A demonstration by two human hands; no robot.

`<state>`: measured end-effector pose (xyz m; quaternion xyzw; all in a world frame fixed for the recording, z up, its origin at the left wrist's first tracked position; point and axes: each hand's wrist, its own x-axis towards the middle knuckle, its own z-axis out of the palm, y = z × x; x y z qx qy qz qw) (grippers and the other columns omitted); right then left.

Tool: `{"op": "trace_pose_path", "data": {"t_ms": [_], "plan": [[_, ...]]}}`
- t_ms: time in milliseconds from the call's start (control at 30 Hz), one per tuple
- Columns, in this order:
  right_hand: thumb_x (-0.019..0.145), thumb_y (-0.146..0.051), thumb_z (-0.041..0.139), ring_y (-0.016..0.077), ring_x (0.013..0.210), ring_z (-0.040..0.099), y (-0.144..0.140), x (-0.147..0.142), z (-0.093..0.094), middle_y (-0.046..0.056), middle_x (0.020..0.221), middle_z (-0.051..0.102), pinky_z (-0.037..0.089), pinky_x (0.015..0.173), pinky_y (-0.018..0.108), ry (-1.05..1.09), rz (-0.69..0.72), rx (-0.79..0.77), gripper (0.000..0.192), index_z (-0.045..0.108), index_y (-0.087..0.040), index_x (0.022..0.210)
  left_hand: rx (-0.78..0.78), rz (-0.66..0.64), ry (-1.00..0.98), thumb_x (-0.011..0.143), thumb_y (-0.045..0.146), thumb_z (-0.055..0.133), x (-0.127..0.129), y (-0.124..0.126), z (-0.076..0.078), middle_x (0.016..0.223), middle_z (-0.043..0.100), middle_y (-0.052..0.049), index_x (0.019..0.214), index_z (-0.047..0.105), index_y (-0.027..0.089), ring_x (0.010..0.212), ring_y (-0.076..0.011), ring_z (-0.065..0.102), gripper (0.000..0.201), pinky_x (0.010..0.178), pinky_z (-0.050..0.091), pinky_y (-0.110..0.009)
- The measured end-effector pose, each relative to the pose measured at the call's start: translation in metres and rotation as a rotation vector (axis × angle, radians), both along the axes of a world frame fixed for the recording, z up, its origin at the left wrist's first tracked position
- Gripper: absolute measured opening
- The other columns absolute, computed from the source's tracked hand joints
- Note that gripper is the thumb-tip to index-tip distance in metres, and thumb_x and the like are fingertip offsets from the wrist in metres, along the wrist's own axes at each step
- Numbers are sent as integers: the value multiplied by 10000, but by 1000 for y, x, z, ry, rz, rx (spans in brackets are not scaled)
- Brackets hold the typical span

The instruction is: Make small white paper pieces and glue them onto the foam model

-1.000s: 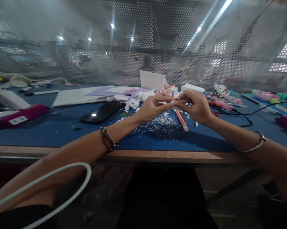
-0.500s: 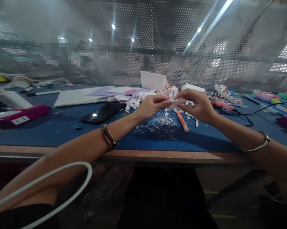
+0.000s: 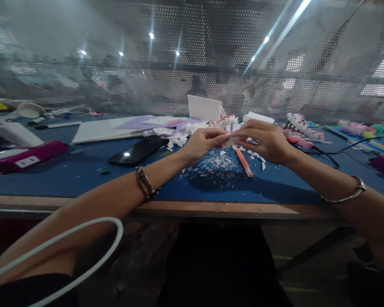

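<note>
While both hands meet above the table (image 3: 83, 175), left hand (image 3: 203, 143) and right hand (image 3: 264, 140) pinch a white piece (image 3: 232, 140) between their fingers, over scraps (image 3: 215, 164) and a pink stick (image 3: 243, 162).

Perforated screen (image 3: 211, 64) behind blue worktable (image 3: 67, 179)

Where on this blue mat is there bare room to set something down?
Bare blue mat lies along the near edge, between the black phone and the magenta case. Crowded: paper scraps under both hands, and white sheets behind.
</note>
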<state>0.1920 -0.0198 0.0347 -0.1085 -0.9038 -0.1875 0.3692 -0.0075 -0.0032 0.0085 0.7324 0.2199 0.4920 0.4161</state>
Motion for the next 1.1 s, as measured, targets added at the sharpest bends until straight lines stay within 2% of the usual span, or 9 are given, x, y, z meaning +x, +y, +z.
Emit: {"op": "trace_pose_path", "data": {"t_ms": [167, 300, 433, 600, 767, 900, 1000, 1100], "plan": [[870, -262, 417, 137, 859, 519, 0, 2, 0, 47, 928, 563, 443, 758, 283, -50, -64, 59, 229, 566, -216, 1038, -25, -22, 21, 649, 378, 668, 2, -1, -1, 681, 625, -12, 760, 683, 182, 624, -95, 528, 225, 610, 418, -244], [877, -265, 395, 137, 809, 506, 1, 5, -1, 32, 881, 557, 435, 699, 272, -95, -157, 185, 225, 565, -226, 1019, -60, -50, 11, 638, 376, 677, 3, -4, 0, 678, 622, -14, 730, 685, 180, 625, -92, 527, 217, 606, 421, -239], [863, -240, 420, 133, 754, 505, 3, 5, -1, 30, 817, 552, 423, 636, 257, -84, -133, 242, 199, 577, -221, 985, -92, -94, -3, 644, 350, 682, 3, -3, -1, 691, 630, -4, 749, 689, 188, 634, -81, 533, 193, 631, 422, -233], [842, -236, 471, 119, 778, 529, 1, -2, -3, 34, 830, 569, 434, 681, 252, 63, 12, 22, 129, 587, -188, 877, -84, -97, -21, 650, 331, 684, 2, -1, -3, 729, 646, -12, 799, 691, 201, 656, -87, 549, 198, 645, 434, -236], [781, -258, 561, 89, 656, 533, -1, -10, -6, 14, 718, 577, 440, 599, 217, 282, 74, -327, 121, 558, -149, 728, -32, -63, -28, 680, 328, 656, 3, 2, -5, 819, 656, -20, 869, 682, 228, 738, -113, 569, 215, 707, 453, -271], [725, -283, 616, 71, 609, 521, 4, -12, -11, 3, 694, 565, 439, 540, 188, 383, 124, -595, 172, 535, -134, 693, 85, -10, 34, 718, 344, 617, 2, 0, -4, 858, 647, -28, 942, 661, 226, 767, -118, 564, 257, 727, 442, -271], [688, -305, 648, 62, 588, 503, 8, -13, -14, -5, 678, 550, 436, 524, 181, 396, 141, -685, 216, 520, -132, 679, 213, 67, 100, 736, 356, 594, 1, -4, 0, 904, 637, -33, 959, 654, 223, 847, -138, 555, 267, 774, 426, -278], [668, -316, 664, 63, 590, 501, 8, -14, -16, -12, 671, 542, 441, 532, 183, 414, 147, -694, 237, 509, -137, 669, 276, 105, 136, 751, 358, 575, 1, -8, 2, 934, 633, -39, 969, 648, 219, 893, -147, 546, 268, 795, 421, -282]]}}
